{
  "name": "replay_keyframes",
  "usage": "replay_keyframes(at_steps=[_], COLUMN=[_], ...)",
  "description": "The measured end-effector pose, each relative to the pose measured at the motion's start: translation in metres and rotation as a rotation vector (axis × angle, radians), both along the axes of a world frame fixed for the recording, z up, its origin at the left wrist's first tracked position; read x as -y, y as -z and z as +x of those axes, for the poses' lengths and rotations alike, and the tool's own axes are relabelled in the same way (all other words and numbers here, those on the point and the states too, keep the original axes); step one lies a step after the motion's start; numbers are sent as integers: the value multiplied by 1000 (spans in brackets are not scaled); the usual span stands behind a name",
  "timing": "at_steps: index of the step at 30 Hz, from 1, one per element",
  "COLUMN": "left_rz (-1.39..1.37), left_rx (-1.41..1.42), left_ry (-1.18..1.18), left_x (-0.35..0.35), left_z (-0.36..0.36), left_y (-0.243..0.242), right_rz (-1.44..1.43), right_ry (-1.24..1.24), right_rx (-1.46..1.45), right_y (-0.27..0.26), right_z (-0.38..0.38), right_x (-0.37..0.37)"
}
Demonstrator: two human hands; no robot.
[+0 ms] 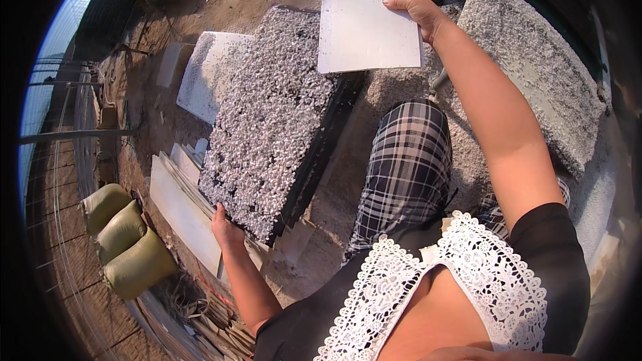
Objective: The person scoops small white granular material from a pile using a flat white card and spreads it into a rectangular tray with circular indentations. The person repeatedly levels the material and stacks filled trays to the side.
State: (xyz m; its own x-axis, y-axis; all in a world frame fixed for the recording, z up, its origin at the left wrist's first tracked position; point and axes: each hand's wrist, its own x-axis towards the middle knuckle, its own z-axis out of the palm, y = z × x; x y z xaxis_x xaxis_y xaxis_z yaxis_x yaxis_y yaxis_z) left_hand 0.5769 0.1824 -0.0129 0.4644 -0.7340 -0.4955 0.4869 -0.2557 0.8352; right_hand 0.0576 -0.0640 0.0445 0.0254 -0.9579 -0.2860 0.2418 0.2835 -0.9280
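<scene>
My right hand (426,19) grips a flat white board (368,25) by its right edge, thumb on top and fingers hidden behind. The board is held above the far right corner of a black tray, partly covering it from view. White granules (271,115) cover the tray, with dark gaps between them. More black trays (321,160) appear stacked beneath, their edges showing along the right side. At the near left corner of the stack is my left hand (228,228), thumb up against the edge and fingers out of sight under the tray.
A mound of white granules (526,60) lies on the right. Left of the trays are a granule-strewn white sheet (213,67) and leaning pale boards (183,210). Several stuffed sacks (133,243) stand lower left. My plaid-covered knee (411,155) is beside the stack.
</scene>
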Motion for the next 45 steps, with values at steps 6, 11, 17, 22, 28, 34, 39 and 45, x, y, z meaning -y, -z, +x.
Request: replay_keyframes(at_steps=[6, 11, 17, 22, 28, 34, 39, 45], left_rz=[47, 46, 25, 80, -5, 247, -51, -552], left_rx=[-72, -1, 60, -85, -199, -243, 594, 992], left_ry=[213, 234, 81, 211, 291, 84, 358, 906], left_x=[6, 18, 20, 27, 49, 20, 94, 154], left_z=[11, 19, 13, 4, -8, -63, -125, -354], left_y=[2, 7, 20, 25, 12, -52, -47, -91], right_rz=[13, 96, 373, 414, 119, 285, -33, -33], right_ry=[292, 579, 729, 986, 1315, 1773, 1909, 2060], right_rx=[-362, -805, -926, -794, -616, 1, 461, 275], right_y=[-30, -33, -36, -15, 9, 110, 115, 146], right_z=[-139, -237, -397, -481, -414, -251, -160, -141], right_x=[-56, -104, -245, -416, -633, -747, -743, -811])
